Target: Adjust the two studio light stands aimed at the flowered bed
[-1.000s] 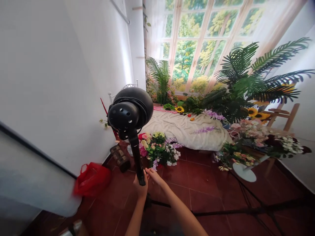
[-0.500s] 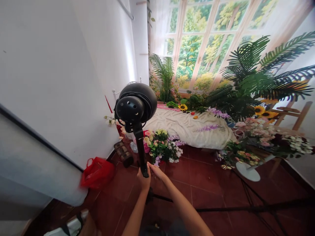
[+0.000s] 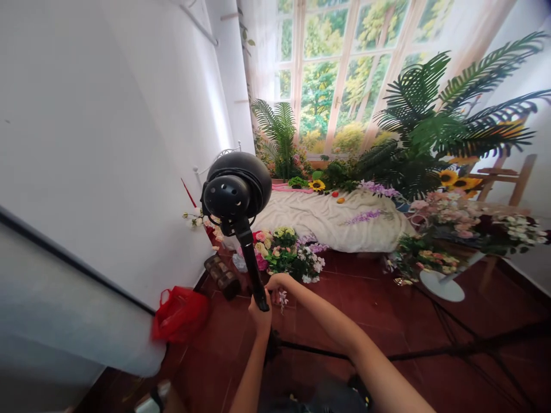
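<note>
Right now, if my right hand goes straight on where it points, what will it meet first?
Your right hand would probably meet the black handle first, just above your left hand. Depth is unclear; it may already touch the handle.

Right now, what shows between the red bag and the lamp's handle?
In the head view, a brown box shows between the red bag and the lamp's handle.

Head-worn camera looks forward and down
</note>
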